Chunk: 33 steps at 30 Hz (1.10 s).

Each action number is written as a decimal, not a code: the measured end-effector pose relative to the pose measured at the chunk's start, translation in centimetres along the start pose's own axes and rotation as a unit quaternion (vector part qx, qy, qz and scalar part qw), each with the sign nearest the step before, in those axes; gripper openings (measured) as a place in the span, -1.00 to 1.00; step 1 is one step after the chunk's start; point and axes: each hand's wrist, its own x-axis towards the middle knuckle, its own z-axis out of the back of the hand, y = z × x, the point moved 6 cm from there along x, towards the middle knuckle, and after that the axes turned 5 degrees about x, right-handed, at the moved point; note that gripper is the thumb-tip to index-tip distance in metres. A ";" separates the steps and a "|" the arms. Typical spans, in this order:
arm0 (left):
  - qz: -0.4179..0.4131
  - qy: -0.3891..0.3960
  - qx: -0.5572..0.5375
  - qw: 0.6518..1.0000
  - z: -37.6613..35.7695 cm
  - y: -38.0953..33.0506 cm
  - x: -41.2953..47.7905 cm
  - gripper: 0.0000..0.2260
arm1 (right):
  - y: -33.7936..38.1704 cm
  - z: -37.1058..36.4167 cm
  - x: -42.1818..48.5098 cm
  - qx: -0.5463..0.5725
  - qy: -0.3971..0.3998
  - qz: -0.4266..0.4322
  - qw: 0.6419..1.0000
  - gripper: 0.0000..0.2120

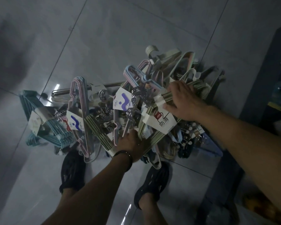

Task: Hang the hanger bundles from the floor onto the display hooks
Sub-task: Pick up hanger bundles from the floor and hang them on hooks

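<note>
A heap of hanger bundles [120, 111] lies on the grey tiled floor [104, 38], just ahead of the person's two dark shoes [72, 171]. The left hand [131, 143], a dark band at its wrist, is closed on the lower end of a pink and blue bundle [123, 114] near the middle of the heap. The right hand [183, 101] lies with fingers spread over a green striped bundle [152, 127] with a white paper label; whether it grips it cannot be told.
</note>
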 end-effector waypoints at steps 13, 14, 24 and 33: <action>-0.085 -0.036 -0.077 0.993 2.3 -0.1 -5.8 -0.80 | 2.2 -0.5 0.2 -0.008 0.215 -0.015 0.976 0.28; -0.095 -0.022 -0.074 0.993 3.3 0.0 -6.7 -0.71 | 2.4 -0.2 -0.7 0.035 0.222 -0.019 0.974 0.24; -0.153 -0.192 0.078 0.966 24.9 -7.8 -17.8 -0.44 | 4.1 12.1 -15.9 0.449 -0.029 -0.195 0.871 -0.15; -0.166 0.030 -0.488 0.856 30.2 -16.3 -42.6 -0.39 | 19.4 31.9 -35.1 0.659 -0.186 -0.224 0.693 -0.72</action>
